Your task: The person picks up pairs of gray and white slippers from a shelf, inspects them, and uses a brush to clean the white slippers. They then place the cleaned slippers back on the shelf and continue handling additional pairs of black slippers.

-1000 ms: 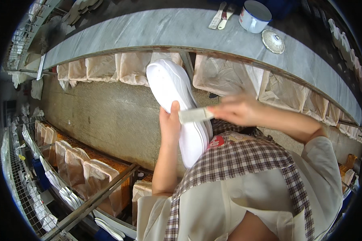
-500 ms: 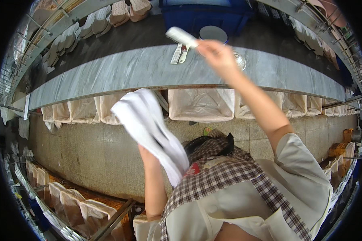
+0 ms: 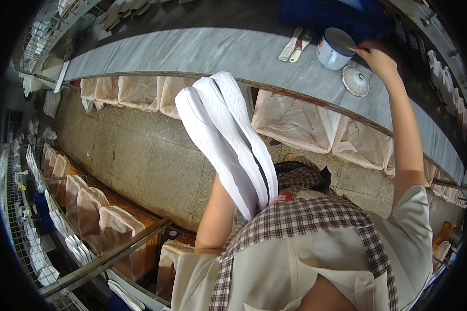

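Several white shoe soles (image 3: 220, 137) are stacked together, held upright on edge in front of my body. My left forearm (image 3: 216, 220) runs up behind them, and the hand itself is hidden by the soles. Out over the counter, my right hand (image 3: 377, 58) pinches the handle of a brush (image 3: 354, 49), whose head is down inside a white enamel mug (image 3: 331, 56). The mug's lid (image 3: 356, 81) lies on the counter beside it. Left of the mug lie two white-handled brushes (image 3: 296, 46).
A long grey marble-patterned counter (image 3: 155, 52) crosses ahead, with a dark belt (image 3: 207, 14) along its far side and a blue crate (image 3: 337, 15) beyond. Lined baskets (image 3: 296, 122) stand under the counter. More lined baskets (image 3: 120, 228) and a metal rail (image 3: 106, 257) are at my lower left.
My right hand has brought the brush from above the counter into the mug. The soles in my left hand have swung more steady and upright. The whole view has turned.
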### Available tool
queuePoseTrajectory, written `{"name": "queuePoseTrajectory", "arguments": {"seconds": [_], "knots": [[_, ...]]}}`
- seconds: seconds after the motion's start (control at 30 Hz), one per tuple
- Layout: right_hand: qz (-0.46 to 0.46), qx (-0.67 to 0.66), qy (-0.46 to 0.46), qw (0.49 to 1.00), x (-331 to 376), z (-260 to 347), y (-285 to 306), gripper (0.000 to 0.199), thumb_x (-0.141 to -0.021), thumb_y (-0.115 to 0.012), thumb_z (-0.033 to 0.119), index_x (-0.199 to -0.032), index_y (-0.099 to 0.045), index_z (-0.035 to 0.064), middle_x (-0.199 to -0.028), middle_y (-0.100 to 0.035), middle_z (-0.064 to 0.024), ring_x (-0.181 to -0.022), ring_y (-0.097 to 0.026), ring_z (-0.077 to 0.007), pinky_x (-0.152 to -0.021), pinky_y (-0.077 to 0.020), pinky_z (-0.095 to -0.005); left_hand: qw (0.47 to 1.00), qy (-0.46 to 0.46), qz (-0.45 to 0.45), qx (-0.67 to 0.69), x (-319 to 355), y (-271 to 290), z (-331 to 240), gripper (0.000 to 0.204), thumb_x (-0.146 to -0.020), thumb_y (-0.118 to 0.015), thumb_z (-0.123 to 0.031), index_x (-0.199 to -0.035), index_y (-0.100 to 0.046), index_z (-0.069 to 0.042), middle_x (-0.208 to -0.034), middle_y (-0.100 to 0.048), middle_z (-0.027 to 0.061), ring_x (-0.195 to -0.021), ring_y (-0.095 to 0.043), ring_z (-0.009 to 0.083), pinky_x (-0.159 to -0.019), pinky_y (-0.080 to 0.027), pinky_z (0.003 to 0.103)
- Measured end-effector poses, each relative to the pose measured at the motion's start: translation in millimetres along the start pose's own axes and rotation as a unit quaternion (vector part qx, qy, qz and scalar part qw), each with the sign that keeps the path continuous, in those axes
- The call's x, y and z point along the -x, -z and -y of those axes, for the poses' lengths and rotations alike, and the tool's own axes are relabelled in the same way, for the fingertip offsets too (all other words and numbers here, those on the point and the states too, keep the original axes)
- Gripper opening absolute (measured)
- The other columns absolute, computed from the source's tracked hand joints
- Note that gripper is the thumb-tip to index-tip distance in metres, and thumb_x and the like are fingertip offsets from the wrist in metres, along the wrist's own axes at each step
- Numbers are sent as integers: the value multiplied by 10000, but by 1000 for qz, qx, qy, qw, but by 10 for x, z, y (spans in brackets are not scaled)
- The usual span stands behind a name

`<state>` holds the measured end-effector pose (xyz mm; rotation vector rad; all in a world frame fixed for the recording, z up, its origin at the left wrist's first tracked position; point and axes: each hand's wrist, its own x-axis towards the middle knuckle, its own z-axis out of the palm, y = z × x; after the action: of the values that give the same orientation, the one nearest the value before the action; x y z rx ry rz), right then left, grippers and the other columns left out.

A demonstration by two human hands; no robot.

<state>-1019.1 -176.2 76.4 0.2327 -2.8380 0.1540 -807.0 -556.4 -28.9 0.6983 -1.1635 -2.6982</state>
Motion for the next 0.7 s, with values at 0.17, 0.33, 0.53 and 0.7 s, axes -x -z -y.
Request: {"name": "queuePoseTrajectory", "arguments": {"seconds": [0.17, 0.33, 0.53, 0.7], "knots": [[-48, -118, -4, 992, 247, 351, 189, 246, -851, -593, 293, -1016, -667, 126, -945, -660, -100, -849, -631, -248, -731, -483, -301, 1000, 16, 4, 15, -25, 17, 11, 330, -948, -449, -206, -1161, -504, 41, -1041, -594, 142, -911, -612, 204, -744, -526, 314], [27, -412, 218, 884, 1096, 1466, 309, 220, -822, -631, 55, -1038, -674, 67, -899, -648, -50, -825, -599, -177, -721, -485, -307, 1000, 20, 5, 14, -15, 45, 25, 336, -951, -445, -216, -1159, -503, 41, -1038, -592, 141, -908, -612, 203, -742, -525, 314], [0, -357, 191, 914, 1474, 2141, -87, 259, -832, -648, 127, -1090, -665, 104, -758, -609, -104, -624, -589, -218, -548, -460, -316, 998, -9, 5, -61, 149, 38, 43, 353, -952, -444, -246, -1160, -504, 32, -1021, -588, 127, -896, -606, 197, -738, -519, 305], [70, -423, 231, 873, 1551, 2260, 66, 230, -860, -612, 209, -1078, -666, 162, -673, -576, -60, -531, -553, -199, -458, -427, -335, 997, -37, -31, -55, 195, 91, -27, 365, -960, -436, -267, -1198, -477, 6, -998, -574, 87, -872, -589, 169, -724, -495, 274]]}}
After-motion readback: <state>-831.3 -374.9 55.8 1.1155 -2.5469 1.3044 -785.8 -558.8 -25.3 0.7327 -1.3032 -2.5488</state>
